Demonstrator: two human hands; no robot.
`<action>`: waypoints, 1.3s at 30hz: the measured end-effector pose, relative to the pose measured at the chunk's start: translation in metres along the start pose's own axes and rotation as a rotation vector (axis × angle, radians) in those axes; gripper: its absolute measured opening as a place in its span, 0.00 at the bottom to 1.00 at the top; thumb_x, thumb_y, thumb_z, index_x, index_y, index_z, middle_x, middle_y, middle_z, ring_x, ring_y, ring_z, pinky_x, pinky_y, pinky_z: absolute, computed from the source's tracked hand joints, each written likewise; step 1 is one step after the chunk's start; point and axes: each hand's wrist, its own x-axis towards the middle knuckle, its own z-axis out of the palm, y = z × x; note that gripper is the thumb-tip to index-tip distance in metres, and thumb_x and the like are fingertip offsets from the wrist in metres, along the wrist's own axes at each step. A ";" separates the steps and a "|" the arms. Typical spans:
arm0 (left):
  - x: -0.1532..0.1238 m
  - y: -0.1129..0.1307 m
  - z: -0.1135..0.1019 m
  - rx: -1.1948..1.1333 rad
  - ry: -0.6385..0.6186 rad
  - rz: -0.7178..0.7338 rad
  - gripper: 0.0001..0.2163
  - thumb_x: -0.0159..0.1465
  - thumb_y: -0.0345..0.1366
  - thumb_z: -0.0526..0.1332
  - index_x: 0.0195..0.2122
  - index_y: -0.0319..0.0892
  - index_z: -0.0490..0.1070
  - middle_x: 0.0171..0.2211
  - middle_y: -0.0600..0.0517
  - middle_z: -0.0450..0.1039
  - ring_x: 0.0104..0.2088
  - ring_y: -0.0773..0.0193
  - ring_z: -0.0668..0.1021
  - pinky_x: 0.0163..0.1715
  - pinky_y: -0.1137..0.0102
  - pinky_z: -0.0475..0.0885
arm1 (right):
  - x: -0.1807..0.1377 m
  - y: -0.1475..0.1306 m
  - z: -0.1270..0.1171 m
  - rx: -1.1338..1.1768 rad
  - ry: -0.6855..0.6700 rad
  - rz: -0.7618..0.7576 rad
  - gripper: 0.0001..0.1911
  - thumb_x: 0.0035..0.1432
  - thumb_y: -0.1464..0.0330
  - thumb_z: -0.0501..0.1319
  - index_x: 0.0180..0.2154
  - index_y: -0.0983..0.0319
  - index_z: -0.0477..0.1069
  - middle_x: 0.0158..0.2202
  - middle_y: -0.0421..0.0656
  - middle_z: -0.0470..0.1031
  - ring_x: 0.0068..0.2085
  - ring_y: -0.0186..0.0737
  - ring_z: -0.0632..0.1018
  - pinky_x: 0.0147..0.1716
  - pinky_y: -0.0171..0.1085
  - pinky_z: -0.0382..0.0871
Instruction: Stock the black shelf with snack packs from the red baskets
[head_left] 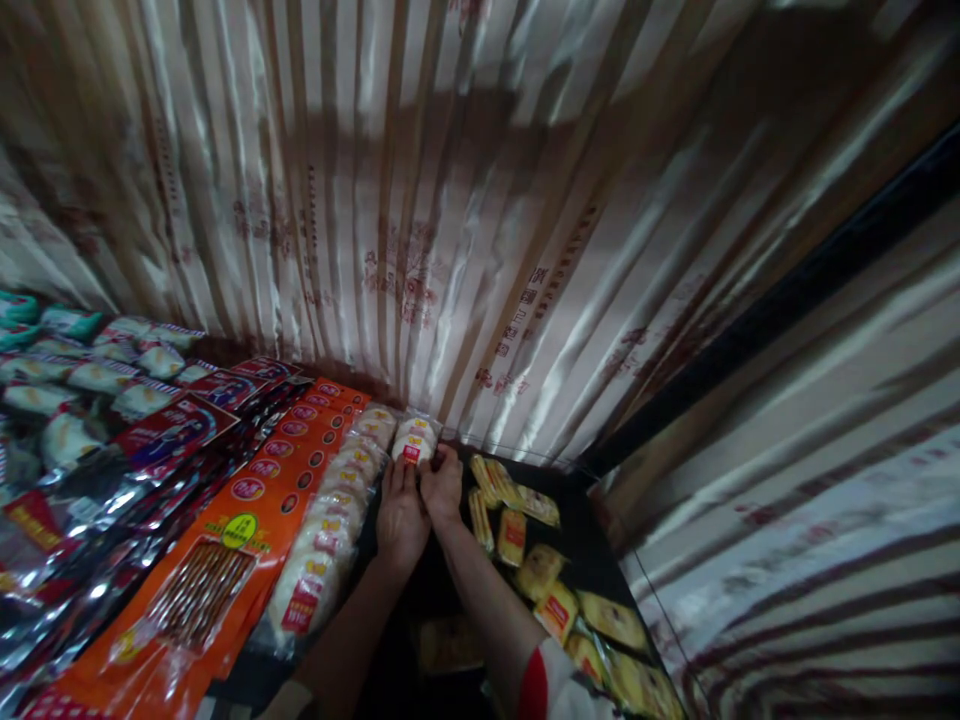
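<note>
Both hands are up at the far end of the display: the left hand (400,517) and the right hand (442,487) are pressed side by side, fingers closed on a small white packet with a red label (414,440). It sits at the head of the row of white packets (328,545), right against the striped satin curtain (420,220) at 12 o'clock.

The risk, as I judge it: the plastic looks slick and the hold is at the packet's near edge only, so it could slide down onto the row or catch the curtain folds behind it.

At 9 o'clock the white row lies touching the orange sachets (247,520), so there's no slack on that side. At 3 o'clock the yellow packets (525,540) lie loose, and a stray sleeve could nudge them. The only open room is the dark strip of surface (431,590) between the forearms, running back toward 6 o'clock. The surface's right edge (637,590) falls away at 4 o'clock.
</note>
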 end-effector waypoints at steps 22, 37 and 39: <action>-0.045 0.037 -0.081 -0.154 -0.078 0.038 0.15 0.58 0.24 0.52 0.46 0.32 0.68 0.45 0.40 0.72 0.48 0.57 0.72 0.51 0.63 0.67 | -0.069 -0.025 -0.063 0.133 -0.207 -0.071 0.16 0.51 0.76 0.49 0.37 0.66 0.74 0.39 0.48 0.76 0.43 0.39 0.74 0.48 0.38 0.65; -0.186 0.041 -0.130 -0.215 -0.097 0.084 0.14 0.61 0.28 0.48 0.45 0.39 0.69 0.43 0.46 0.73 0.45 0.60 0.73 0.48 0.64 0.68 | -0.206 -0.006 -0.139 0.158 -0.350 -0.177 0.19 0.49 0.78 0.49 0.36 0.60 0.76 0.38 0.42 0.76 0.41 0.37 0.74 0.47 0.37 0.66; -0.204 0.037 -0.128 -0.201 -0.127 0.096 0.15 0.60 0.27 0.48 0.45 0.38 0.69 0.43 0.45 0.72 0.45 0.59 0.73 0.49 0.63 0.68 | -0.223 0.002 -0.144 0.162 -0.367 -0.161 0.20 0.49 0.78 0.49 0.37 0.60 0.75 0.39 0.42 0.75 0.42 0.37 0.74 0.47 0.36 0.66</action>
